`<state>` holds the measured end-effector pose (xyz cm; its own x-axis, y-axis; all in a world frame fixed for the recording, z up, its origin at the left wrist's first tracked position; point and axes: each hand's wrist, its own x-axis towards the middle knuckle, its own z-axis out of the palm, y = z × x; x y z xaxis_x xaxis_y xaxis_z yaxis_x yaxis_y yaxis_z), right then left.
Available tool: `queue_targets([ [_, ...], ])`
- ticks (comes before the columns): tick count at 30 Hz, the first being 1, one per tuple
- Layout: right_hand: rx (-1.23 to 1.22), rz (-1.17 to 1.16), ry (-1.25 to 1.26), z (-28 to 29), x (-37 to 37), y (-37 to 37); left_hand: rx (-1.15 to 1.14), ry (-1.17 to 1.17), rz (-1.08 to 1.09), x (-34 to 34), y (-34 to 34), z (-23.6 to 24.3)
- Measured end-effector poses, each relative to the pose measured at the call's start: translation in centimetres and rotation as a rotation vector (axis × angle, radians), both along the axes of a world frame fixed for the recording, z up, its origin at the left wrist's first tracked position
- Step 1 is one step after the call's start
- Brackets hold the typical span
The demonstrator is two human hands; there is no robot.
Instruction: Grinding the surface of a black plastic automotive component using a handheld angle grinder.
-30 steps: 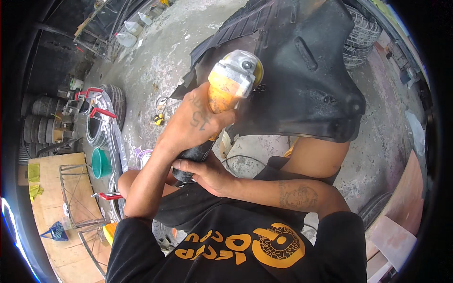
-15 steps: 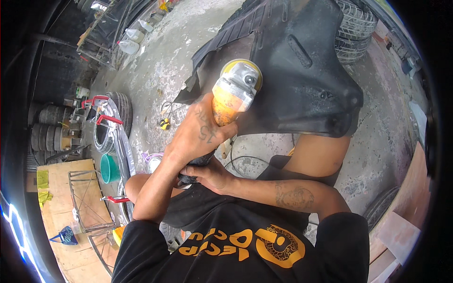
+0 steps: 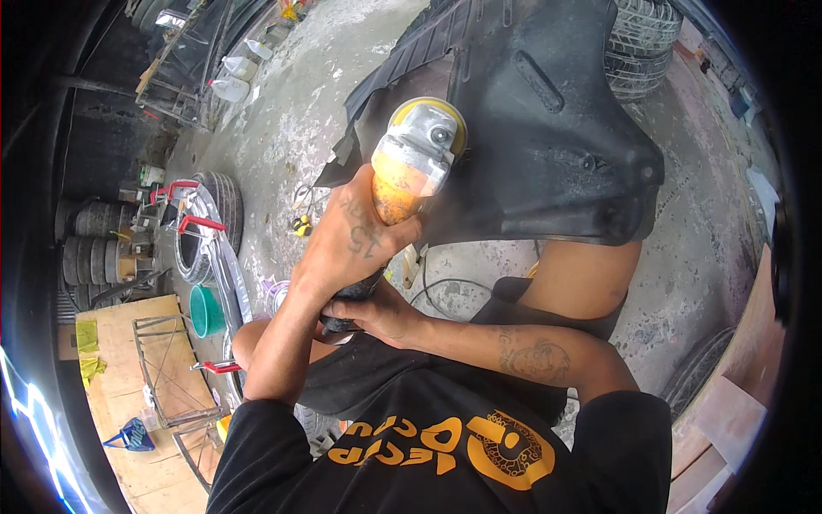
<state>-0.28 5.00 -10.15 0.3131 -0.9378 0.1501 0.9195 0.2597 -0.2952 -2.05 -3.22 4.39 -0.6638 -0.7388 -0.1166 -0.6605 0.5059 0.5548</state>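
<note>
An angle grinder (image 3: 409, 163) with an orange body, silver head and yellow disc (image 3: 456, 120) is in both my hands. My left hand (image 3: 342, 236) wraps round the orange body, thumb across it. My right hand (image 3: 381, 317) grips the black rear end lower down, partly hidden behind my left wrist. The disc is over a large black molded plastic panel (image 3: 548, 154) with ribbed, ragged left edges, lying at my right thigh; whether the disc touches it I cannot tell. A black cord (image 3: 449, 300) loops on the floor below the panel.
Tires (image 3: 638, 43) stand behind the panel and at left (image 3: 90, 257). A long silver part (image 3: 218, 257) with red clamps lies beside a green bucket (image 3: 205, 310) and a plywood board (image 3: 111, 385). Wooden panels (image 3: 728, 411) lean at right. Plastic jugs (image 3: 235, 73) sit at top left.
The grinder head has tilted and shifted slightly, first down, then up and left, showing more yellow disc than a second ago. Both grips are unchanged. The view has shifted slightly.
</note>
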Motion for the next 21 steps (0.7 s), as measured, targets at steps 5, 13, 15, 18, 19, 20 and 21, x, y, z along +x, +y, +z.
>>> queue_targets([
  [5, 0.020, -0.055, 0.036, 0.20, -0.10, 0.33, 0.019, -0.017, -0.005, -0.18, 0.07, -0.08],
  [13, 0.012, -0.148, 0.057, 0.04, 0.37, 0.31, -0.005, -0.005, -0.056, -0.44, 0.21, -0.18],
  [15, 0.014, -0.162, 0.068, -0.01, 0.43, 0.30, 0.021, -0.001, -0.039, -0.45, 0.20, -0.18],
  [18, 0.013, -0.145, 0.070, -0.09, 0.41, 0.30, 0.006, -0.021, -0.037, -0.24, -0.07, -0.53],
  [19, 0.016, -0.168, 0.068, -0.06, 0.50, 0.29, 0.007, -0.022, -0.038, -0.27, -0.07, -0.52],
  [20, 0.018, -0.189, 0.066, -0.08, 0.64, 0.29, 0.008, -0.018, -0.042, -0.28, -0.04, -0.46],
  [21, 0.018, -0.189, 0.065, -0.12, 0.75, 0.29, 0.010, -0.014, -0.046, -0.29, -0.02, -0.40],
])
